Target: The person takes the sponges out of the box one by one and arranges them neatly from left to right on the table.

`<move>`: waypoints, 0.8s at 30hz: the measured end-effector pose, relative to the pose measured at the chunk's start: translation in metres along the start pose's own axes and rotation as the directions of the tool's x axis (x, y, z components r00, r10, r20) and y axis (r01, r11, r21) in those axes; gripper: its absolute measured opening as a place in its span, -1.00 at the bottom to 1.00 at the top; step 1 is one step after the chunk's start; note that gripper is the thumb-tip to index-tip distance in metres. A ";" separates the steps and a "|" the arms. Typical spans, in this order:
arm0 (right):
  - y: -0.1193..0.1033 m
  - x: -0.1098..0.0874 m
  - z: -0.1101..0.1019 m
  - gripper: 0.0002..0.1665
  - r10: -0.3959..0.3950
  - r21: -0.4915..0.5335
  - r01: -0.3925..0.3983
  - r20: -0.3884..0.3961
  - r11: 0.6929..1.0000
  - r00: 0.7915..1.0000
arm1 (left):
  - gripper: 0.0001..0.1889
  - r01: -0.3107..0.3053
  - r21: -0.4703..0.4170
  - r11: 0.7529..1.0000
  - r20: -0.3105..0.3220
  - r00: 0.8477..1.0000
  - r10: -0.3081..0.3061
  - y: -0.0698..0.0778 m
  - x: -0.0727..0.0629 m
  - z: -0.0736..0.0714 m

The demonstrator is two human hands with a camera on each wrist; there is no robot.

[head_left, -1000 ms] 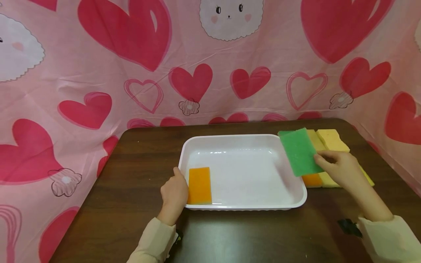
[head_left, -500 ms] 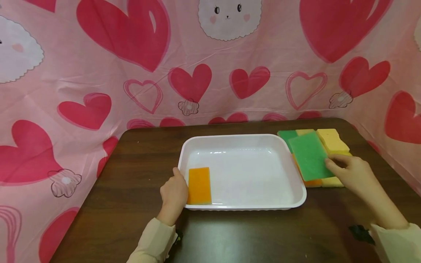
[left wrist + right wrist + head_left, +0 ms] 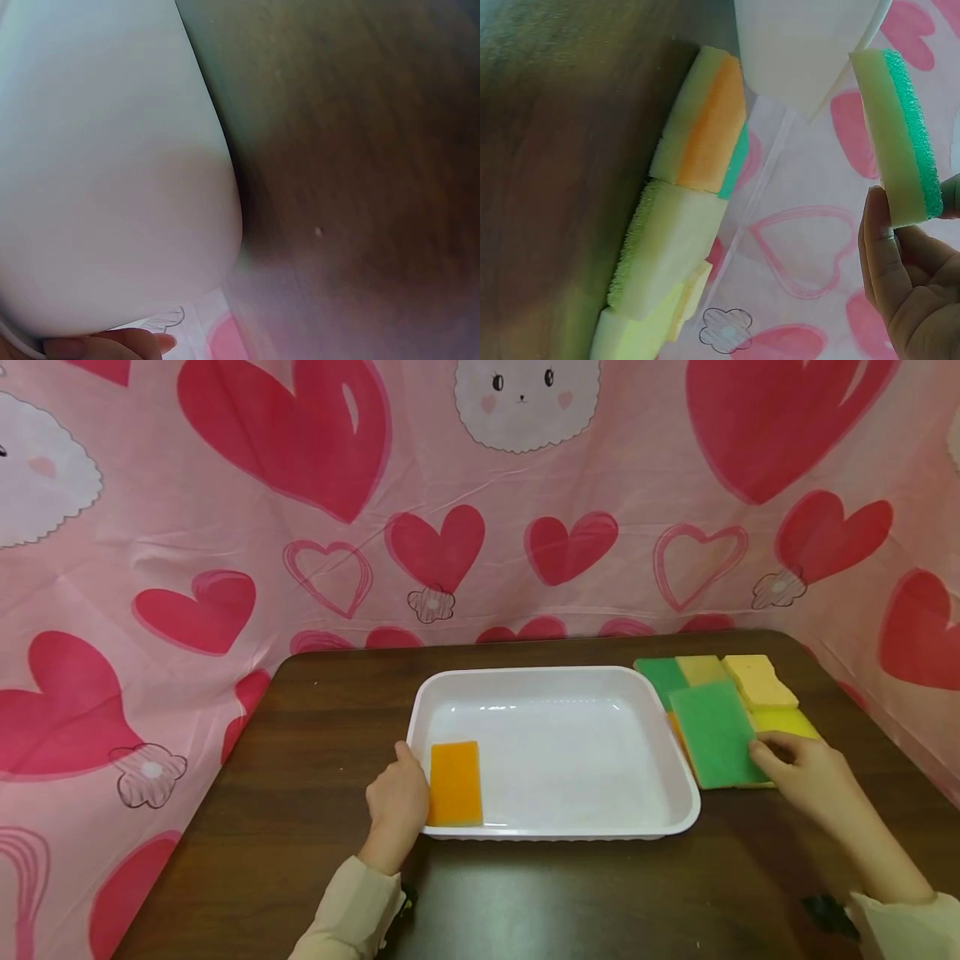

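Observation:
A white tray [image 3: 570, 760] stands on the table, and my left hand [image 3: 397, 806] grips its left rim. In the left wrist view, curled fingers [image 3: 112, 345] show at the rim beside the tray's outer wall. An orange-topped sponge [image 3: 456, 783] lies inside the tray at the front left. My right hand [image 3: 806, 772] pinches the right edge of a green-and-yellow scouring sponge [image 3: 716, 739], green face up. The right wrist view shows this sponge [image 3: 892, 142] between thumb and fingers, above and apart from the row of sponges [image 3: 675, 225].
Several more sponges lie right of the tray: a green one [image 3: 660, 675] at the back left, pale yellow ones [image 3: 759, 681] behind, and a bright yellow one [image 3: 787, 722] partly behind the right hand. The dark wooden table [image 3: 337, 710] ends at a pink heart-print cloth [image 3: 495, 602].
My right hand has carried the green sponge to the right and nearer to me, over the other sponges. The left hand and the tray have stayed put.

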State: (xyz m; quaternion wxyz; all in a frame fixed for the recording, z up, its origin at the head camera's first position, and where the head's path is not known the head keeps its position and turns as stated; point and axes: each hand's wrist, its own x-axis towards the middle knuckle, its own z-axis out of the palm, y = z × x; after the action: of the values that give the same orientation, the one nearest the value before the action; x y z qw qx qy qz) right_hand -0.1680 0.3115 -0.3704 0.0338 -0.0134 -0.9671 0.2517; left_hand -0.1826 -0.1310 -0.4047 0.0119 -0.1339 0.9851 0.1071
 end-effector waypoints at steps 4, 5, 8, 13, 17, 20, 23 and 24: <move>0.005 -0.003 0.001 -0.46 0.003 0.002 -0.003 -0.012 1.000 1.000 | -0.63 0.000 0.002 1.000 -0.001 1.000 0.000 0.001 0.000 0.000; 0.006 -0.004 0.001 -0.46 0.004 0.001 -0.004 -0.014 1.000 1.000 | -0.62 0.000 0.003 1.000 0.001 1.000 0.000 0.001 0.000 0.000; 0.010 -0.007 0.003 -0.46 0.006 0.001 -0.006 -0.015 1.000 1.000 | -0.61 0.000 0.008 1.000 0.003 1.000 0.000 0.001 0.000 -0.001; 0.018 -0.010 0.007 -0.46 0.011 0.008 -0.011 -0.014 1.000 1.000 | -0.60 -0.001 0.005 1.000 0.000 1.000 0.001 0.000 0.000 -0.001; 0.023 -0.012 0.006 -0.45 0.021 0.002 -0.021 0.012 1.000 1.000 | -0.63 0.003 0.001 1.000 0.002 1.000 -0.003 0.000 0.000 -0.001; 0.025 -0.015 0.006 -0.45 0.024 -0.008 -0.024 0.031 1.000 0.999 | -0.64 0.007 -0.004 1.000 0.009 1.000 -0.007 0.000 0.000 -0.001; 0.027 -0.018 0.006 -0.44 0.039 -0.018 -0.038 0.068 0.999 0.997 | -0.60 0.013 -0.001 1.000 0.019 1.000 -0.013 0.001 0.000 -0.001; 0.027 -0.019 0.006 -0.43 0.047 -0.019 -0.045 0.086 0.999 0.995 | -0.58 0.014 0.002 1.000 0.022 1.000 -0.014 0.001 0.000 -0.002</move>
State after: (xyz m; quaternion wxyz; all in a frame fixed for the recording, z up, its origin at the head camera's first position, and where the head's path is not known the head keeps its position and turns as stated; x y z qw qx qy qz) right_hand -0.1491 0.3314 -0.3905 -0.0140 -0.0251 -0.9692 0.2446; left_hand -0.1825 -0.1305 -0.4028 0.0235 -0.1394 0.9841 0.1077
